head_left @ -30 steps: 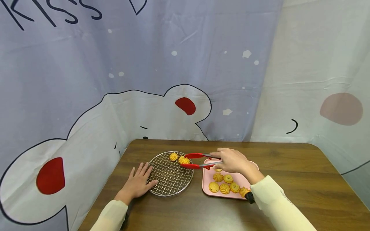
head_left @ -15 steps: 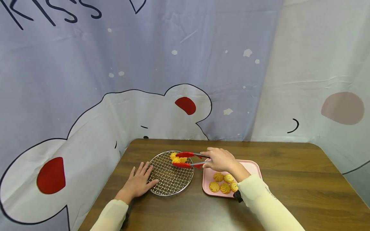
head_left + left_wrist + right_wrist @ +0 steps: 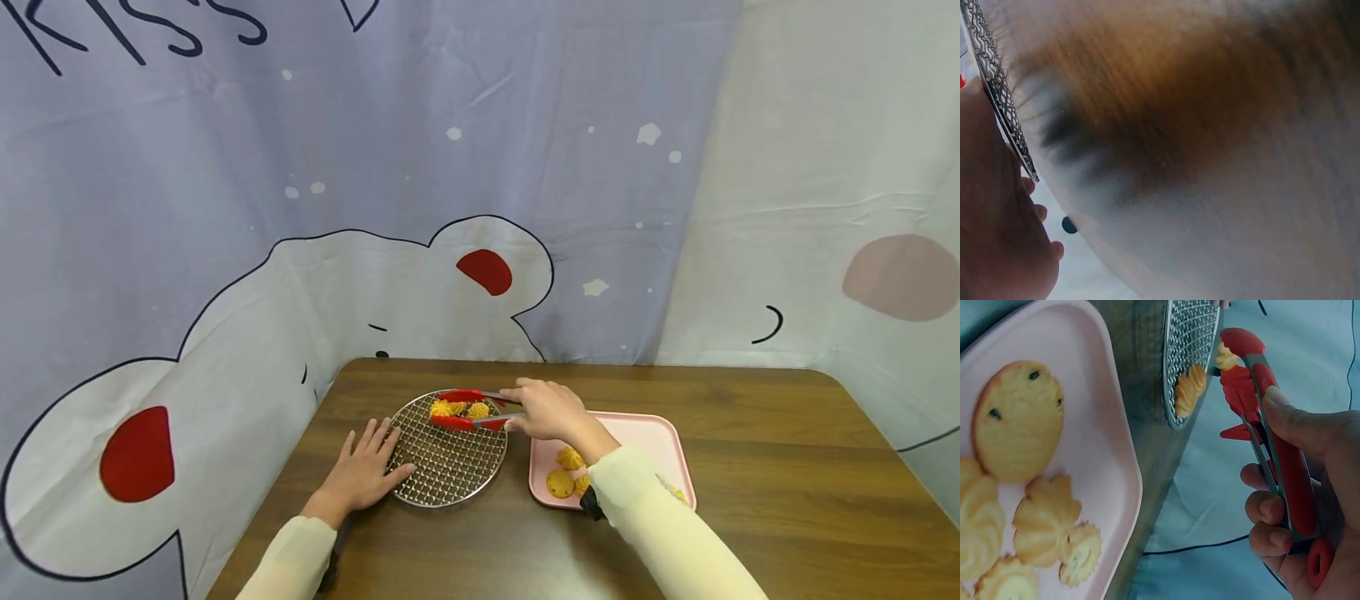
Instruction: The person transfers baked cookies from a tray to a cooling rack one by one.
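Note:
My right hand (image 3: 553,410) grips red-and-metal tongs (image 3: 1288,462) by their handles, thumb on one arm and curled fingers on the other. Between the red tips is a yellow swirled cookie (image 3: 1227,357), over the far side of a round wire rack (image 3: 450,467). Another ridged cookie (image 3: 1190,390) lies on the rack, close to the tongs. With fingers spread, my left hand (image 3: 362,473) rests at the rack's left rim; in the left wrist view the rack's edge (image 3: 1000,87) runs along the fingers. Whether the held cookie touches the mesh is unclear.
Right of the rack sits a pink tray (image 3: 660,437) with several cookies, among them a round cookie (image 3: 1019,422) with dark bits; my right forearm hides part of it. The wooden table (image 3: 772,450) ends at a patterned curtain (image 3: 600,208).
My right hand has moved left with the tongs, carrying the cookie from the rack's right edge past the other cookies there. My left hand stays at the rim.

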A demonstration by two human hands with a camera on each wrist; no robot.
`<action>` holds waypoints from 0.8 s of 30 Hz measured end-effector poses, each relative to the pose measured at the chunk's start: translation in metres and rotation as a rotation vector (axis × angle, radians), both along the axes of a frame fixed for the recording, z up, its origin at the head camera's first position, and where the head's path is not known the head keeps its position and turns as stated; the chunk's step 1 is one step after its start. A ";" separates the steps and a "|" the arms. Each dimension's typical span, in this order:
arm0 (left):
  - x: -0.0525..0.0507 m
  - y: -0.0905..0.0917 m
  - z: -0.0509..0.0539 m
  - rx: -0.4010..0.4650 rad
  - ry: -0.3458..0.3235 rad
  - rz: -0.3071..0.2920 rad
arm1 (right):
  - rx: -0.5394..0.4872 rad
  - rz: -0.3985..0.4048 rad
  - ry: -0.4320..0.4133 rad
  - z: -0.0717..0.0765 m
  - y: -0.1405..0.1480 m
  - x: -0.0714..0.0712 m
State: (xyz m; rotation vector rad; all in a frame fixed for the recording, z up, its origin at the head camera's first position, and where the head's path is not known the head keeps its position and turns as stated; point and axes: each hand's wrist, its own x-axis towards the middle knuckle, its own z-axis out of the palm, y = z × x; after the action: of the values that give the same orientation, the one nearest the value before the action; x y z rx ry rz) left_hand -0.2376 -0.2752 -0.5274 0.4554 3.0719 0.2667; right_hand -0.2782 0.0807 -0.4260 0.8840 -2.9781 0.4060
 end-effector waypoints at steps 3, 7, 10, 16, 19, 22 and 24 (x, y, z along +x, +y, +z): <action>0.000 -0.001 -0.001 0.001 0.009 -0.003 | 0.007 -0.008 0.004 -0.001 -0.008 -0.003; 0.001 0.000 0.002 0.007 -0.001 -0.002 | 0.022 -0.022 -0.011 -0.003 -0.020 -0.007; 0.003 0.002 0.007 0.011 -0.018 0.001 | 0.037 -0.038 -0.021 -0.005 -0.028 -0.010; 0.004 0.006 0.012 -0.011 -0.044 0.011 | 0.067 -0.061 -0.022 -0.008 -0.038 -0.014; 0.003 0.005 0.011 -0.007 -0.035 0.011 | 0.081 -0.067 -0.007 -0.010 -0.041 -0.016; 0.002 0.003 0.006 -0.013 -0.023 0.007 | 0.091 -0.071 0.006 -0.012 -0.044 -0.018; 0.001 0.002 0.004 -0.024 -0.018 0.007 | 0.099 -0.072 0.008 -0.013 -0.046 -0.018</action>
State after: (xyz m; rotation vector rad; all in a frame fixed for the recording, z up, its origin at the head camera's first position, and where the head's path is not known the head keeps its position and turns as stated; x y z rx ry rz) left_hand -0.2364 -0.2734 -0.5236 0.4395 3.0556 0.2320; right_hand -0.2965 0.0347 -0.4392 0.7807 -3.0342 0.2552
